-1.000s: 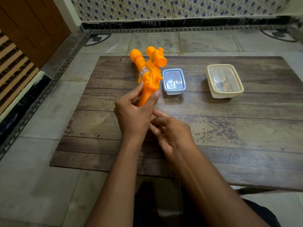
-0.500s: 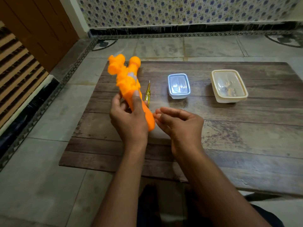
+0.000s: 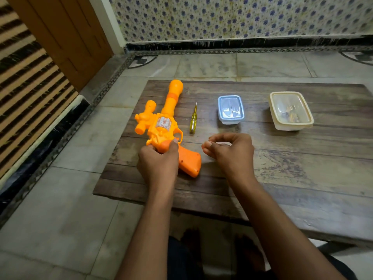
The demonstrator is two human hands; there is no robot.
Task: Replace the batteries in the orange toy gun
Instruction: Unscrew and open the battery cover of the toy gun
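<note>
The orange toy gun (image 3: 161, 126) is being held flat on the bench (image 3: 302, 162) by the left hand (image 3: 159, 164), barrel pointing far, while the right hand (image 3: 232, 152), curled and empty, is being hovered nearest the screwdriver (image 3: 193, 120).

Home floor (patterned wall tiles (image 3: 242, 17), wooden door (image 3: 60, 37))
</note>
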